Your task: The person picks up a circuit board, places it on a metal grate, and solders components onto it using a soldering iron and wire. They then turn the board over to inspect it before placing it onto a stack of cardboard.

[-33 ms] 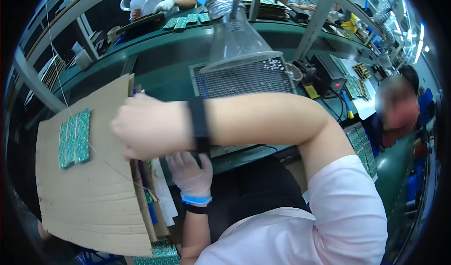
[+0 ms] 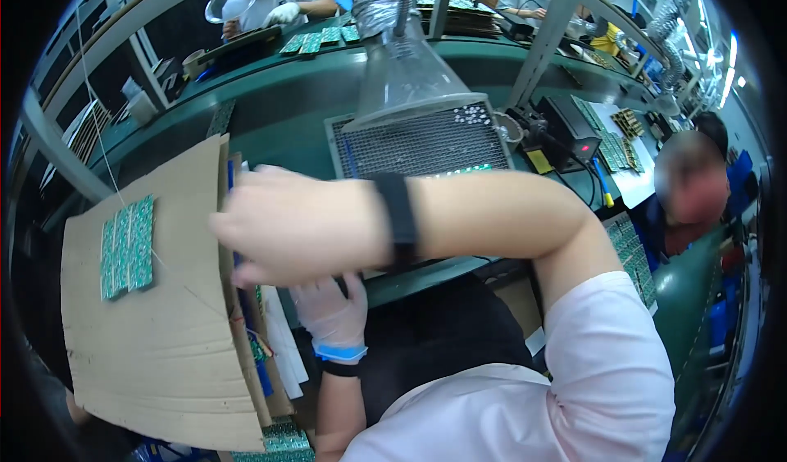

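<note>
My right hand (image 2: 270,224) is bare, with a black band round the wrist. It reaches across in front of me to the inner edge of a large cardboard sheet (image 2: 156,347). Motion smears its curled fingers, so I cannot tell whether it holds anything. Below it, my left hand (image 2: 334,313) wears a pale glove with a blue cuff; its thumb stands apart and nothing shows in it, though the right wrist partly covers the fingertips. A panel of green circuit boards (image 2: 128,247) lies on the cardboard. Green board edging (image 2: 466,169) shows just above my right forearm.
A clear fume hood (image 2: 410,85) hangs over a dark grille tray (image 2: 410,144) on the green bench. Right of it stands a black soldering station (image 2: 566,130) with cables. More green boards (image 2: 630,253) lie at the right. Co-workers sit across the bench and at the right.
My right hand and forearm have shifted a little to the right, away from the cardboard. Green board edging has come into sight above the forearm. The left hand has barely moved.
</note>
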`<action>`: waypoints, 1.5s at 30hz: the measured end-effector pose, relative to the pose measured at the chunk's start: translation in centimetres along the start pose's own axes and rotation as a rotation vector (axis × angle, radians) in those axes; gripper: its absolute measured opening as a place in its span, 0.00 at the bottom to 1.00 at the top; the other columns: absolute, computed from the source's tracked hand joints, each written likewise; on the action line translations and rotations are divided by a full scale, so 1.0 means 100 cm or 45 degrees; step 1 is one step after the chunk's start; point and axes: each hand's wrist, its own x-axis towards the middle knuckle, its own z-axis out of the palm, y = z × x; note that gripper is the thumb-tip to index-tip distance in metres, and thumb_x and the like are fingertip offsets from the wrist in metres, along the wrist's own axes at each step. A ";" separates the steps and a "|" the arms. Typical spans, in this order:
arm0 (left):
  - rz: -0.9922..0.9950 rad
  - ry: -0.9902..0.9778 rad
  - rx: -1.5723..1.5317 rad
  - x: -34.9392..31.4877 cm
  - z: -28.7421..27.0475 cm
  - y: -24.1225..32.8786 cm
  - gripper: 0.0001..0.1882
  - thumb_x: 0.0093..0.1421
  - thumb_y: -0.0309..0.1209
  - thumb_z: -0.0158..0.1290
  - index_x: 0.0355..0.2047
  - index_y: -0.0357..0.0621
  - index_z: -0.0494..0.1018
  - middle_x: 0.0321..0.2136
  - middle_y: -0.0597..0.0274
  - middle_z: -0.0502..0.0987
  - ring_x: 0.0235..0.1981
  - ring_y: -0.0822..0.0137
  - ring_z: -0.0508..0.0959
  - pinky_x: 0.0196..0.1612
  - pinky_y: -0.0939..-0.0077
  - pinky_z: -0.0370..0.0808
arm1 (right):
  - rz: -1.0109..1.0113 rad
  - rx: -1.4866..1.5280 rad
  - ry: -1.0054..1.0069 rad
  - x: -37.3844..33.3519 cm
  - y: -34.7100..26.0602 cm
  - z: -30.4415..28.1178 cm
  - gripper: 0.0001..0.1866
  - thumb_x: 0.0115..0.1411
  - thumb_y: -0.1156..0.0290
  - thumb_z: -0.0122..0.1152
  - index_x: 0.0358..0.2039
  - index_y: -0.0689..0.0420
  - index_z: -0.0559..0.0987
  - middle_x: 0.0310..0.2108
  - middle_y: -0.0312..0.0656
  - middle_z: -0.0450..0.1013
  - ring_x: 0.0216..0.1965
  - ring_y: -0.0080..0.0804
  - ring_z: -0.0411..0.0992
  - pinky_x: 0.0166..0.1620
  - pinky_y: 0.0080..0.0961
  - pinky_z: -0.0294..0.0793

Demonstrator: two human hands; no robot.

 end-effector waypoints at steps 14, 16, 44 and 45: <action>0.077 -0.010 -0.164 0.005 -0.011 0.012 0.32 0.60 0.29 0.56 0.65 0.33 0.63 0.46 0.48 0.76 0.47 0.45 0.74 0.58 0.50 0.68 | 1.003 0.598 0.819 -0.302 -0.001 0.092 0.22 0.56 0.72 0.71 0.52 0.62 0.79 0.45 0.49 0.81 0.40 0.42 0.81 0.46 0.31 0.80; 0.050 -0.026 -0.168 0.003 -0.013 0.016 0.31 0.60 0.28 0.56 0.64 0.34 0.65 0.45 0.48 0.76 0.46 0.45 0.74 0.57 0.51 0.69 | 1.001 0.615 0.856 -0.311 0.000 0.107 0.21 0.55 0.75 0.70 0.51 0.62 0.80 0.44 0.48 0.81 0.38 0.38 0.81 0.44 0.29 0.80; 0.697 -0.221 -0.665 0.015 0.009 0.132 0.21 0.47 0.20 0.69 0.43 0.50 0.81 0.32 0.69 0.74 0.32 0.65 0.74 0.38 0.65 0.75 | 0.970 1.671 1.464 -0.320 0.050 0.154 0.02 0.65 0.81 0.59 0.35 0.67 0.79 0.26 0.44 0.77 0.21 0.24 0.75 0.24 0.17 0.75; 0.691 -0.218 -0.675 0.017 0.012 0.132 0.21 0.48 0.19 0.68 0.44 0.49 0.82 0.33 0.67 0.75 0.33 0.65 0.75 0.38 0.66 0.75 | 0.974 1.636 1.587 -0.322 0.055 0.154 0.03 0.65 0.81 0.59 0.35 0.67 0.78 0.26 0.44 0.77 0.21 0.24 0.74 0.24 0.17 0.75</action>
